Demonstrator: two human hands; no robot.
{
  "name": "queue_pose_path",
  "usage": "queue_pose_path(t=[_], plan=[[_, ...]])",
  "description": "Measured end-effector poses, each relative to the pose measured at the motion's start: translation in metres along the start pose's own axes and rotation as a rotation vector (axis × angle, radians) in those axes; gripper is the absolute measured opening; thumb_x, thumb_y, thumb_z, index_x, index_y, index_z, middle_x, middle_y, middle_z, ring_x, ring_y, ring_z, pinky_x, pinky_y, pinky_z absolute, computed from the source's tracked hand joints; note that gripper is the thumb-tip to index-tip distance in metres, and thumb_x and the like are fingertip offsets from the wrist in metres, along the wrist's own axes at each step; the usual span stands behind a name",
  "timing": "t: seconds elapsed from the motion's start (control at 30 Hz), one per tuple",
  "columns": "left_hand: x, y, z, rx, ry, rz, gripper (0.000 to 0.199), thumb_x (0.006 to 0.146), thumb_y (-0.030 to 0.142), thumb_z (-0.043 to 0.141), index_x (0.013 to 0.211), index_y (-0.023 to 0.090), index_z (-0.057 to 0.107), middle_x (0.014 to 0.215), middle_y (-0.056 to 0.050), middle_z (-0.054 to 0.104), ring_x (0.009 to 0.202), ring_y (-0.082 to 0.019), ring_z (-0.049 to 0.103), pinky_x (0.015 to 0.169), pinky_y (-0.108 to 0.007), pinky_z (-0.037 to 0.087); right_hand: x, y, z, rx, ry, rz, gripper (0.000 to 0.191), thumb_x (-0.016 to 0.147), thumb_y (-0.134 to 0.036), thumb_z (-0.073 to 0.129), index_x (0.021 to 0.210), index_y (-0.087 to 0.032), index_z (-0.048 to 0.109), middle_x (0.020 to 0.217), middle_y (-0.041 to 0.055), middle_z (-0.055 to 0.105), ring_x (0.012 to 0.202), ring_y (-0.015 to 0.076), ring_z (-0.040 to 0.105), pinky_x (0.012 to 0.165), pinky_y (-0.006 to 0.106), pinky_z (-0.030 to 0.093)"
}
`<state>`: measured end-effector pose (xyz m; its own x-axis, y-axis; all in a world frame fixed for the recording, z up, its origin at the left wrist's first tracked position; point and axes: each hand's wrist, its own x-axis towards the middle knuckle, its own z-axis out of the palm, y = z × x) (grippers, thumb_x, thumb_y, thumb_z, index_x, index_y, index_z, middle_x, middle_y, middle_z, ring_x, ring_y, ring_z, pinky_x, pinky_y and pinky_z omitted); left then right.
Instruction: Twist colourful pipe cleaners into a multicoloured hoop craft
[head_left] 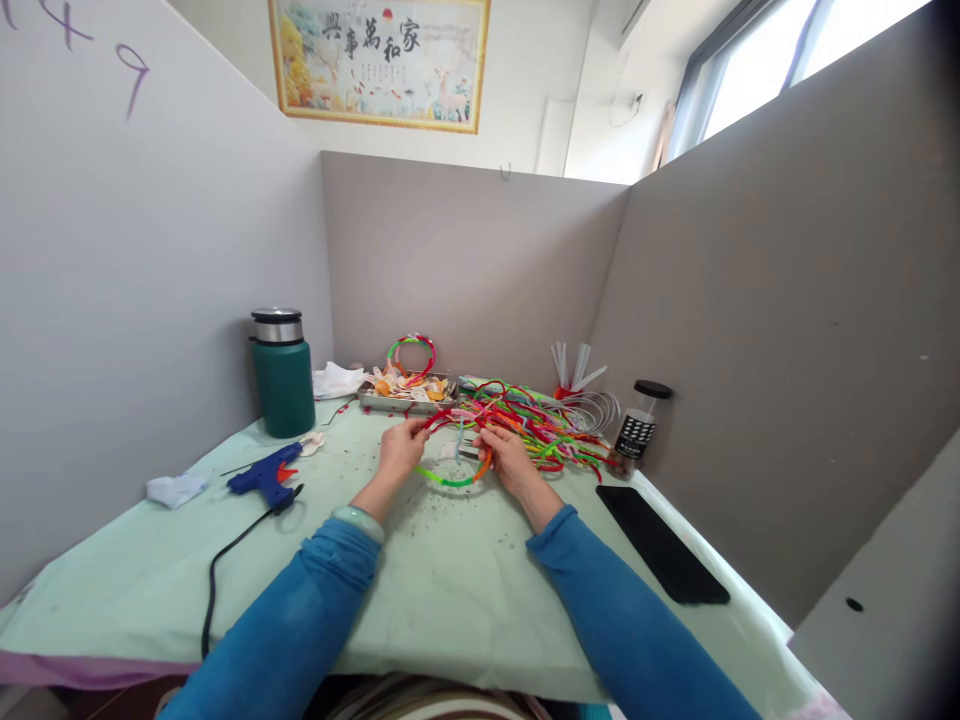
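Note:
A ring (452, 482) wrapped in green, orange and red fuzzy stems is held above the table's middle. My left hand (403, 447) pinches its left side, near the red part. On the right side, my right hand (506, 458) has its fingers closed on the ring close to the orange part. Just behind my right hand lies a tangled pile of colourful fuzzy stems (555, 432). A metal tray (405, 404) of small orange and white pieces stands behind my hands, with a finished-looking wrapped ring (412, 357) on it.
On the left are a green bottle (283, 388), a blue glue gun (266, 475) with a black cord and a white tissue (177, 488). To the right are a lidded jar (637, 432), a black flat object (662, 545) and a red holder with white sticks (570, 392). Grey partitions enclose the table.

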<state>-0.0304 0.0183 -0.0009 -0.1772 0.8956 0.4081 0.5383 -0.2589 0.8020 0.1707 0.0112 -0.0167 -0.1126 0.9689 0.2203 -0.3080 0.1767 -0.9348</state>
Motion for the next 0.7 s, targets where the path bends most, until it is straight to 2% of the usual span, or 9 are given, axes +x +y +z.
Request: queue_pose_path(t=[0.23,0.43,0.57,0.7], plan=[[0.0,-0.003,0.001,0.021,0.057,0.006,0.028,0.076,0.02,0.056,0.103,0.019,0.062,0.075,-0.004,0.071,0.06,-0.014,0.06,0.061,-0.023,0.04,0.0,0.0,0.001,-0.003,-0.016,0.001,0.032,0.066,-0.041,0.071,0.083,-0.016,0.063,0.07,0.0008,0.065,0.049,0.0089,0.051,0.039,0.02,0.025],[0.001,-0.006,0.001,0.066,0.059,-0.006,0.016,0.077,0.024,0.055,0.088,0.018,0.065,0.077,-0.005,0.071,0.06,-0.014,0.061,0.061,-0.023,0.041,-0.002,-0.001,0.003,-0.009,-0.024,0.011,0.033,0.065,-0.043,0.071,0.084,-0.016,0.064,0.069,0.001,0.064,0.049,0.0094,0.051,0.039,0.02,0.025],[-0.001,0.0,-0.002,0.1,0.006,-0.036,0.018,0.079,0.028,0.053,0.079,0.018,0.068,0.072,-0.004,0.07,0.054,-0.013,0.059,0.057,-0.023,0.04,0.0,0.0,0.002,-0.002,-0.014,-0.013,0.032,0.065,-0.043,0.071,0.081,-0.016,0.063,0.067,0.0,0.063,0.047,0.0088,0.05,0.04,0.02,0.026],[-0.003,0.006,-0.003,0.013,-0.086,-0.129,0.02,0.078,0.03,0.055,0.069,0.016,0.066,0.062,-0.002,0.066,0.045,-0.011,0.054,0.051,-0.023,0.039,0.001,0.0,0.0,0.011,0.018,-0.044,0.03,0.065,-0.042,0.071,0.078,-0.016,0.063,0.064,-0.0008,0.061,0.046,0.0082,0.048,0.041,0.021,0.027]])
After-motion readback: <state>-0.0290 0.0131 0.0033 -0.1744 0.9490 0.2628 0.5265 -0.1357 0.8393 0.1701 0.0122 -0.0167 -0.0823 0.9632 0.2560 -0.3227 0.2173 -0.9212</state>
